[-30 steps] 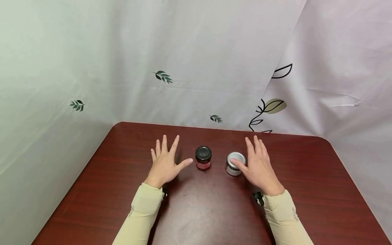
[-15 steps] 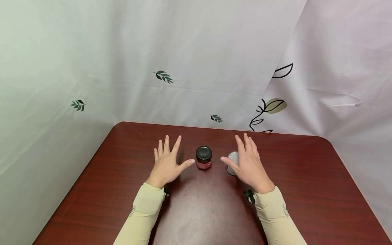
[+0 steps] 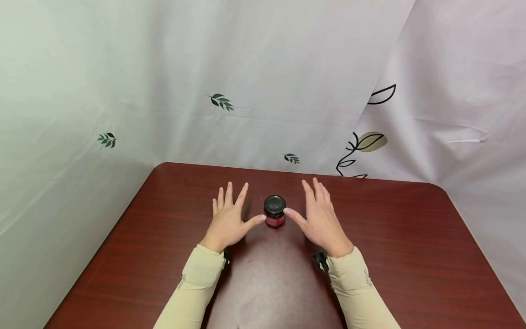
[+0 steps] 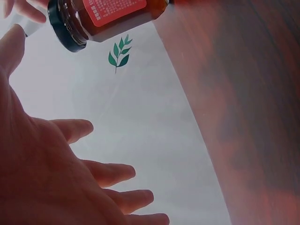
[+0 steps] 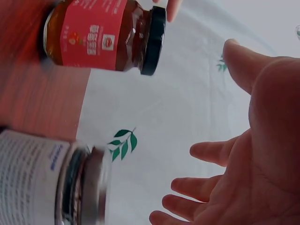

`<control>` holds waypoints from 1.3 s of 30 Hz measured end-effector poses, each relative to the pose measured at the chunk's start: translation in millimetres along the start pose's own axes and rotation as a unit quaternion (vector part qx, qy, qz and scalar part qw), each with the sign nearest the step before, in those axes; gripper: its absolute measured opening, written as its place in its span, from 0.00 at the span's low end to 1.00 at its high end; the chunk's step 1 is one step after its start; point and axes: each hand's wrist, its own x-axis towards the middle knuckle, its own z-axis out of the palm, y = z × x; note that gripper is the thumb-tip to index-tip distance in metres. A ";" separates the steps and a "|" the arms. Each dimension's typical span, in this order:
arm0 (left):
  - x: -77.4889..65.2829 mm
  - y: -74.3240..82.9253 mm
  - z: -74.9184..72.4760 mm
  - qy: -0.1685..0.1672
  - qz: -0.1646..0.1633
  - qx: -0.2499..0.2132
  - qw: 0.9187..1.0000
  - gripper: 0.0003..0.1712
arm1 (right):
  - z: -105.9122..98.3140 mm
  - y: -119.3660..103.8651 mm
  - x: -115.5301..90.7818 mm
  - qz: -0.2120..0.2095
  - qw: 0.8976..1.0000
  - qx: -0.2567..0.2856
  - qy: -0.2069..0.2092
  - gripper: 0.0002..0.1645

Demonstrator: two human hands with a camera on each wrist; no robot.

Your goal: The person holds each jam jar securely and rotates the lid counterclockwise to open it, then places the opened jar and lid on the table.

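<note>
A small glass jar [image 3: 275, 213] with a black lid and red label stands upright on the table between the two hands. My left hand [image 3: 227, 225], fingers spread, is left of it, thumb tip by its side. My right hand [image 3: 322, 223] is on the other side, fingers straight and thumb stretched toward the black lid. Both hands hold nothing. The second jar [image 5: 35, 180], with a silver lid and a pale printed label, shows in the right wrist view; in the head view the right hand hides nearly all of it. The left wrist view shows the red-labelled jar [image 4: 110, 16] beyond the thumb.
The dark red wooden table [image 3: 394, 256] has rounded far corners. White curtains [image 3: 263, 73] with leaf prints hang behind and beside it. A small black device [image 3: 320, 262] sits at the right wrist, below the pale sleeve [image 3: 349, 274].
My right hand has moved left, across the silver-lidded jar and toward the black-lidded one. The left hand has shifted slightly right. Both jars stay standing in place.
</note>
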 end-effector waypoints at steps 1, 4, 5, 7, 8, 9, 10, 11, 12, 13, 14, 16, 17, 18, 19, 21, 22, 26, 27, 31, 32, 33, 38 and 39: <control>0.2 0.6 0.1 -0.002 0.000 -0.001 1.000 0.56 | 0.8 -0.5 0.5 -0.001 1.000 0.001 -0.001 0.53; 0.7 1.6 0.7 -0.005 0.002 -0.003 1.000 0.56 | 3.3 -2.5 2.3 -0.005 1.000 0.001 0.001 0.51; 0.7 1.6 0.9 -0.007 0.002 -0.004 1.000 0.55 | 3.9 -3.5 3.0 -0.004 1.000 0.000 0.001 0.50; 0.7 1.3 1.8 -0.008 0.003 -0.006 1.000 0.55 | 5.3 -5.7 4.4 -0.004 1.000 0.002 0.001 0.48; 0.8 1.1 2.3 -0.009 0.004 -0.008 1.000 0.55 | 6.2 -7.0 5.1 -0.003 1.000 0.004 0.002 0.48; 0.7 0.9 2.8 -0.011 0.004 -0.010 1.000 0.55 | 7.2 -8.2 5.9 -0.002 1.000 0.005 0.003 0.47; 0.5 0.8 3.3 -0.012 0.004 -0.013 1.000 0.55 | 8.2 -9.6 6.7 -0.002 1.000 0.008 0.002 0.46; 0.4 0.6 3.8 -0.014 0.003 -0.016 1.000 0.55 | 9.1 -11.1 7.4 -0.003 1.000 0.012 0.000 0.46; 0.2 0.5 4.3 -0.016 0.001 -0.018 1.000 0.55 | 10.1 -12.6 8.1 -0.005 1.000 0.016 -0.002 0.45; -0.1 0.5 4.7 -0.018 0.000 -0.021 1.000 0.55 | 10.9 -14.1 8.7 -0.006 1.000 0.020 -0.006 0.45; -0.2 0.7 5.0 -0.021 -0.002 -0.024 1.000 0.55 | 11.7 -15.7 9.2 -0.003 1.000 0.022 -0.010 0.44; -0.5 1.0 5.5 -0.025 -0.003 -0.026 0.999 0.56 | 12.8 -18.3 9.9 -0.004 1.000 0.026 -0.015 0.44; -0.6 1.2 5.7 -0.027 -0.003 -0.026 0.999 0.56 | 13.2 -19.4 10.2 -0.004 0.999 0.027 -0.017 0.43; -0.6 1.4 5.8 -0.028 -0.003 -0.027 0.999 0.56 | 13.6 -20.2 10.5 -0.005 0.999 0.028 -0.016 0.43; -0.6 1.7 5.8 -0.028 -0.002 -0.027 0.999 0.56 | 13.9 -20.9 10.7 -0.005 0.999 0.028 -0.016 0.42; -0.6 2.1 5.8 -0.028 -0.001 -0.027 0.999 0.57 | 14.5 -21.6 11.2 -0.007 0.999 0.029 -0.015 0.41; -0.6 2.3 5.8 -0.028 -0.001 -0.027 0.999 0.57 | 14.8 -21.8 11.4 -0.008 0.999 0.030 -0.016 0.40; -0.6 3.5 6.8 -0.029 0.002 -0.025 0.999 0.57 | 16.4 -22.0 12.0 -0.006 0.999 0.030 -0.018 0.38; -0.6 4.0 7.3 -0.030 0.003 -0.022 0.999 0.57 | 17.1 -22.0 12.0 -0.007 0.999 0.031 -0.018 0.38; -0.5 4.9 11.9 -0.028 0.008 -0.012 0.999 0.57 | 21.0 -22.9 12.7 -0.011 0.999 0.036 -0.015 0.36; -0.4 5.3 12.8 -0.028 0.008 -0.011 1.000 0.57 | 22.1 -23.3 12.9 -0.012 0.999 0.037 -0.014 0.36; -0.2 5.8 13.6 -0.029 0.009 -0.012 0.999 0.58 | 23.3 -23.6 13.1 -0.014 0.999 0.038 -0.013 0.36; 1.5 9.6 15.5 -0.036 0.010 -0.029 0.999 0.59 | 28.6 -24.6 13.8 -0.023 0.999 0.040 -0.002 0.35; 1.9 10.1 16.0 -0.037 0.010 -0.032 0.999 0.60 | 29.9 -24.5 14.1 -0.027 0.999 0.040 0.001 0.35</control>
